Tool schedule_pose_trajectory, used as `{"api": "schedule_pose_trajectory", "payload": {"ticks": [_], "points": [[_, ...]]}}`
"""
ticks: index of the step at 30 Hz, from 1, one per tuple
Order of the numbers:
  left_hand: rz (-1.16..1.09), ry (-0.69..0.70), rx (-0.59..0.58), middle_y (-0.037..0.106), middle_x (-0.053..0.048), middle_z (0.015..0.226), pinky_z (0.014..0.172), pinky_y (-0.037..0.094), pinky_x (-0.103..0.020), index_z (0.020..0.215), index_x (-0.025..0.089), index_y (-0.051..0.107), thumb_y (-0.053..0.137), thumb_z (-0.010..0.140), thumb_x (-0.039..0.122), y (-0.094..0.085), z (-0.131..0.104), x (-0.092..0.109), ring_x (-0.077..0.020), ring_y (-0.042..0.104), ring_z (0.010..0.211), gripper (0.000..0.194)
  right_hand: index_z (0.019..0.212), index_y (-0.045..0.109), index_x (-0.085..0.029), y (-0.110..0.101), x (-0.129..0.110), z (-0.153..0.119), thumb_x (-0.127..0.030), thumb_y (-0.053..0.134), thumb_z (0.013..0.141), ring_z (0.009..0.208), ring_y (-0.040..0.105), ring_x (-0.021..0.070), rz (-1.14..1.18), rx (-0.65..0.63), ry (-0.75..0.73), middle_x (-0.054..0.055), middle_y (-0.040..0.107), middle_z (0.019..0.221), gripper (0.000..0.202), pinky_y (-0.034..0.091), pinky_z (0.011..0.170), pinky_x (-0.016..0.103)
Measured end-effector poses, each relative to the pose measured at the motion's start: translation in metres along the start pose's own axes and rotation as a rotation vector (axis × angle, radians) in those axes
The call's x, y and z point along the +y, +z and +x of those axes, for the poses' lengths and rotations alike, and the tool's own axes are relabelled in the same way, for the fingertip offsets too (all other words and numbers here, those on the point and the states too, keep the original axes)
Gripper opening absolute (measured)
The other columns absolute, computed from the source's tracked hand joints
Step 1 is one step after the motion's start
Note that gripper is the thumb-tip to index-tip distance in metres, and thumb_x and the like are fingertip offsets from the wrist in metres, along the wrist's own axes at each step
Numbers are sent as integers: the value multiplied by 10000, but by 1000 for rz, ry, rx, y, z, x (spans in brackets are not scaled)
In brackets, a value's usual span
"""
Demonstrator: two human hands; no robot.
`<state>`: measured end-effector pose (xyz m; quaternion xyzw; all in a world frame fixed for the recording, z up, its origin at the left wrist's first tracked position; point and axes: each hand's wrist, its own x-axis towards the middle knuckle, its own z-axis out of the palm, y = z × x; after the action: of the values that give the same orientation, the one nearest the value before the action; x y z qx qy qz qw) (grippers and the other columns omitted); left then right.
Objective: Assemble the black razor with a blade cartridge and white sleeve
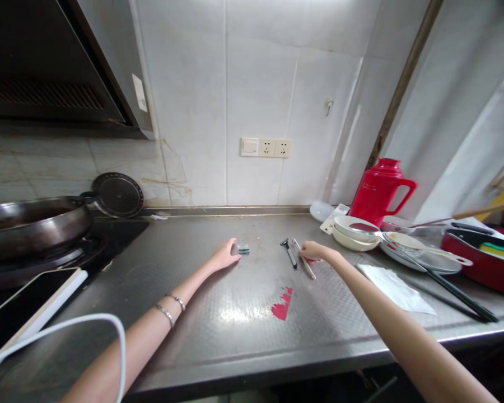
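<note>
On a metal surface (193,336), the left hand (227,255) is curving, partly open, at a case (243,249); the right hand (312,251) is gripping a pale strip (308,267) near a razor (291,256).

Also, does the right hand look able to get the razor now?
Likely yes: the razor lies close by the right hand, though the slim pale item at its fingers sits between them.

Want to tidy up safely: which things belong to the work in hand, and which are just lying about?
Likely in use:
- small clear-and-teal item at the left hand
- narrow pale item at the right hand
- razor beside it

Apparently lying about:
- phone
- pan
- red scrap
- white tissue
- red jug
</note>
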<state>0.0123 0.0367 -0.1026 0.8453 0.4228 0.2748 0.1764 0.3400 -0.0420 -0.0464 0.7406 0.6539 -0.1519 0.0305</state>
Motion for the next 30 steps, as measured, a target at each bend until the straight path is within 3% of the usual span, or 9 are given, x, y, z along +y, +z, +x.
{"api": "schedule_pose_trajectory", "payload": {"ticks": [8,14,18,21,24,27,30], "points": [[-22,1,11,599,-101,1125,931,388,-345,1174,166,451,594,689,260,2,4,6,-215,552,1047,515,519,628,-116,0,-5,-1,-327,467,785,522,605,171,-54,48,-1,116,652,583,375,413,508,236],[-23,3,61,613,-84,1064,886,410,-334,1124,161,458,636,663,296,2,3,14,-209,572,985,512,825,680,-126,-16,-7,-9,-354,459,808,812,629,213,-116,199,-24,141,676,854,317,417,647,247],[-88,73,60,607,-79,1064,886,407,-329,1117,162,453,649,663,310,1,-2,37,-198,573,981,516,1016,631,-203,-24,-28,-22,-404,559,734,859,606,196,-96,241,-204,68,661,943,353,411,687,238],[-155,148,18,599,-68,1087,900,398,-316,1123,175,450,653,660,297,0,-8,64,-189,560,1009,520,1173,548,-203,-23,-50,-34,-463,651,637,914,581,203,-37,192,-410,76,615,1071,604,412,724,236],[-189,137,-17,586,-57,1131,926,383,-306,1115,198,475,654,657,278,-2,-17,91,-189,534,1058,498,1236,499,-201,-20,-70,-44,-498,687,582,938,567,217,-5,166,-491,98,551,1174,743,416,734,246],[-195,106,-54,584,-44,1145,934,380,-306,1118,214,487,645,665,285,-4,-25,108,-194,528,1070,485,1165,556,-207,-17,-83,-50,-477,678,608,902,574,210,-9,160,-521,80,582,1105,631,421,725,254],[-216,138,-54,572,-45,1172,942,380,-301,1157,212,463,633,680,299,-5,-28,111,-187,521,1087,514,1095,596,-210,-16,-87,-49,-445,673,630,885,576,201,-23,171,-544,66,596,1048,527,422,728,249]]}}
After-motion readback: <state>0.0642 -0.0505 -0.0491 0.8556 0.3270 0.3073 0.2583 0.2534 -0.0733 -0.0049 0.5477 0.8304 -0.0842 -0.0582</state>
